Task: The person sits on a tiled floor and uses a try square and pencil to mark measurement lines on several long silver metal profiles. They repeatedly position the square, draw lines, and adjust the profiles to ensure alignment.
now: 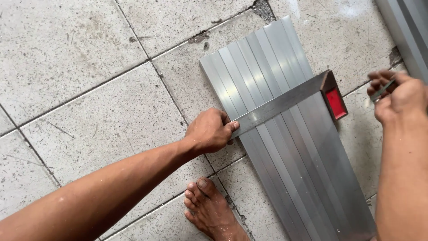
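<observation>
Several long aluminium strips point(285, 147) lie side by side on the tiled floor, running from top centre to bottom right. A steel try square point(278, 105) with a red-and-dark stock point(334, 101) lies across them. My left hand point(209, 130) presses the blade's left end down at the strips' left edge. My right hand point(397, 96) hovers to the right of the stock, fingers closed on a small thin tool, blurred, likely a pencil or scriber point(382, 91).
My bare foot point(209, 207) stands on the grey tiles just left of the strips, below my left hand. More grey metal profiles point(408, 31) lie at the top right corner. Worn floor tiles point(80, 89) spread to the left.
</observation>
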